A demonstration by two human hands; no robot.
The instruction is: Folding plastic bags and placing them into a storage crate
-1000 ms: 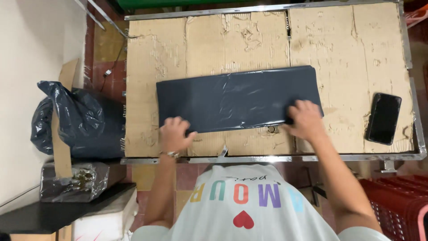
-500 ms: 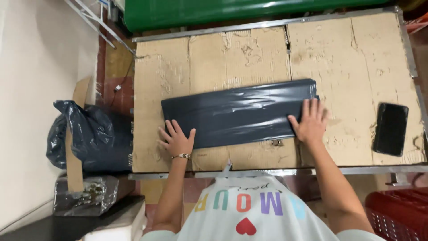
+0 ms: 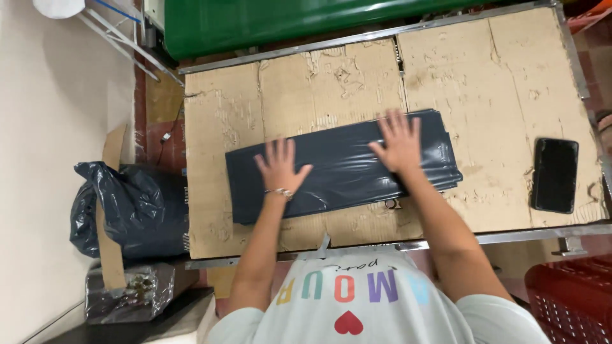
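A long, flat stack of dark grey plastic bags lies across the cardboard-covered table. My left hand rests flat on its left half, fingers spread, with a bracelet at the wrist. My right hand presses flat on the right half, fingers spread toward the far edge. Neither hand grips anything.
A black phone lies on the table's right side. A filled dark plastic bag sits on the floor to the left, above a clear wrapped bundle. A green bin stands behind the table, a red crate at lower right.
Both hands have slid from the stack's near edge and outer ends up onto its top, closer together, and flattened with fingers spread. The camera view has shifted.
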